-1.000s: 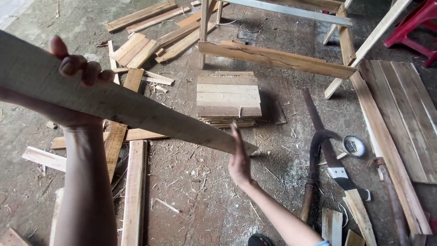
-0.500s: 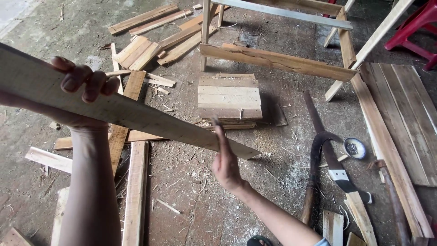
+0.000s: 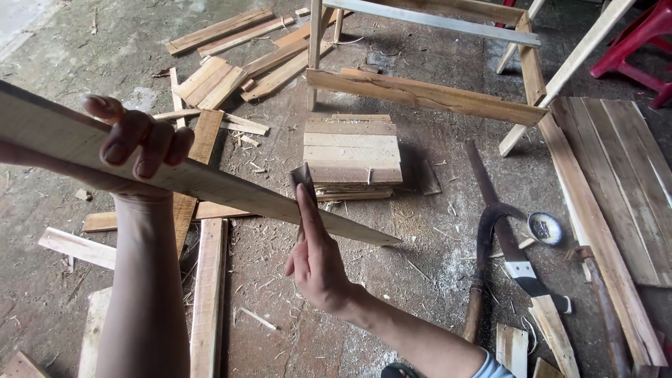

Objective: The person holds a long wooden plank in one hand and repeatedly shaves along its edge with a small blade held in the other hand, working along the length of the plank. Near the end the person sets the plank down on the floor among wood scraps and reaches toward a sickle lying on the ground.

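The left hand point(image 3: 136, 150) grips a long, thin wooden slat point(image 3: 210, 183), fingers curled over its upper edge. The slat slopes down and away from this hand toward the right, ending in a pointed tip.

The right hand point(image 3: 316, 255) is raised edge-on against the slat near its lower part, fingers straight and held together. A small dark flat piece point(image 3: 304, 176) stands at its fingertips, touching the slat; whether it is pinched or only pressed cannot be determined.

Beyond the right hand's fingertips, a stack of short boards point(image 3: 352, 155) rests on the concrete floor point(image 3: 434, 266). Farther beyond, a wooden frame point(image 3: 427, 94) stands with one rail low across the floor.

To the right of the right hand lie a curved dark-handled tool point(image 3: 490, 231) and a small round tin point(image 3: 544, 228), with long planks point(image 3: 616, 182) farther right. A red plastic stool point(image 3: 640, 35) stands at the far right.

Below the left forearm, loose planks point(image 3: 208, 294) lie lengthwise. Beyond the left hand, offcuts point(image 3: 210, 80) lie scattered. Wood chips litter the floor between both hands.
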